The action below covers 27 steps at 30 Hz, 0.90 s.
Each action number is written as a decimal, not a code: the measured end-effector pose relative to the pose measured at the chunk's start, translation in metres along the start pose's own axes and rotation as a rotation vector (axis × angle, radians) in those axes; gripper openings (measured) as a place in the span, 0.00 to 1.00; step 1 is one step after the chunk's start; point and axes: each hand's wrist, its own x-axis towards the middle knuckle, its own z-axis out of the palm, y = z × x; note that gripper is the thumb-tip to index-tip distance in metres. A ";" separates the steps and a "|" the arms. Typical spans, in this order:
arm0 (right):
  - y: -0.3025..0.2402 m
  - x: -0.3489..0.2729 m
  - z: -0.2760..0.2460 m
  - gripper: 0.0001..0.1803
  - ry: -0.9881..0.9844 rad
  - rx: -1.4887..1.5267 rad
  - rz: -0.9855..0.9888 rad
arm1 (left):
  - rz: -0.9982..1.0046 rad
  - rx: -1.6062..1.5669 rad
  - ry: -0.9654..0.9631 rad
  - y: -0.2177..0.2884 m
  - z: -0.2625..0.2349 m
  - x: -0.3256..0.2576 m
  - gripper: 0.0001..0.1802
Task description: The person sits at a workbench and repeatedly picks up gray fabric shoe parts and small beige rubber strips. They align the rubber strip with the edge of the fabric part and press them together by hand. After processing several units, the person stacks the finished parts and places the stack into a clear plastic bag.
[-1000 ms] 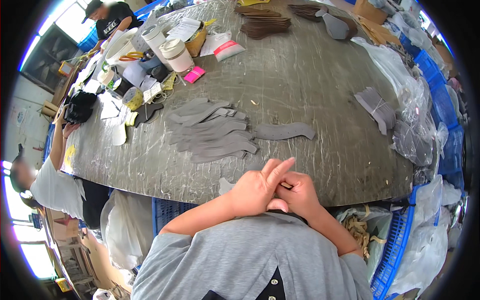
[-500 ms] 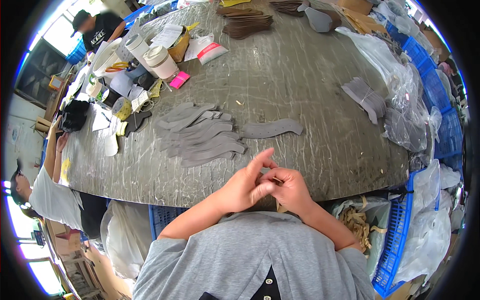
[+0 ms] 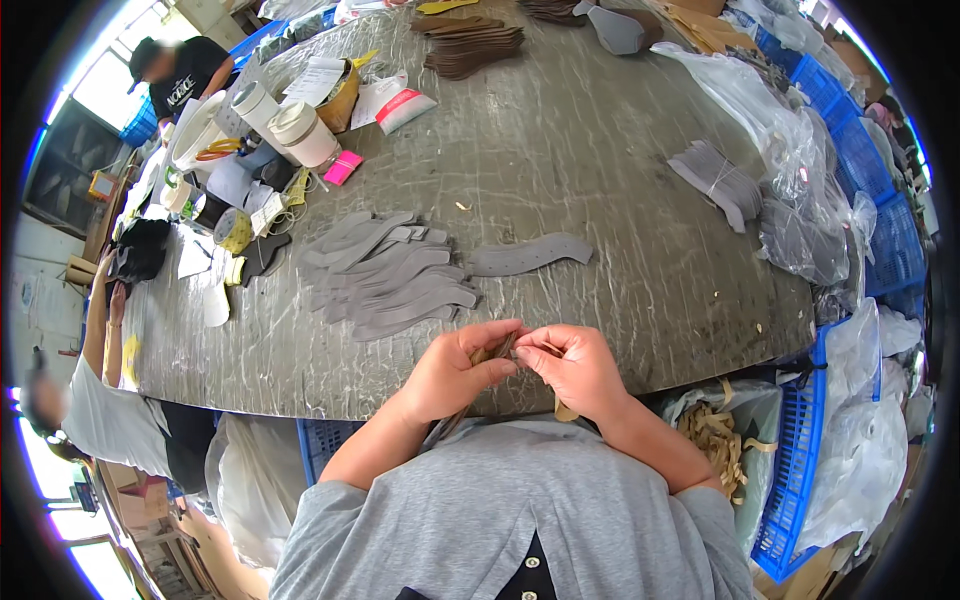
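Observation:
Close to my body at the table's near edge, my left hand [image 3: 448,375] and my right hand [image 3: 580,370] meet, fingertips pinched together. A thin tan strip [image 3: 482,354] shows between the fingers of my left hand, and something grey hangs below that palm. From under my right hand comes a tan end [image 3: 565,411] of a strip; my fingers hide most of it. Just beyond my hands lies a loose heap of grey curved strips [image 3: 400,270]. To its right, nearly touching, a single grey curved piece [image 3: 535,256] with small holes lies flat.
A tied grey bundle [image 3: 718,183] lies at right near clear plastic bags [image 3: 800,200]. Brown stacked pieces [image 3: 470,48] are at the back. White jars [image 3: 303,135] and tape rolls crowd the left. A blue crate [image 3: 790,480] with tan scraps [image 3: 712,450] stands right. Two people are at left.
My left hand's raised forefinger has come down to a pinch against my right fingertips. The tan strip now shows in my left hand. The whole view has shifted slightly.

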 end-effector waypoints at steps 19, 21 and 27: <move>-0.006 0.000 -0.013 0.05 -0.097 0.107 0.174 | 0.115 0.411 -0.036 0.022 0.010 -0.001 0.24; -0.003 0.000 -0.012 0.05 -0.090 0.115 0.158 | 0.169 0.465 -0.040 0.020 0.009 -0.001 0.25; -0.001 0.000 -0.012 0.02 -0.097 0.231 0.172 | 0.189 0.476 -0.057 0.018 0.009 -0.001 0.25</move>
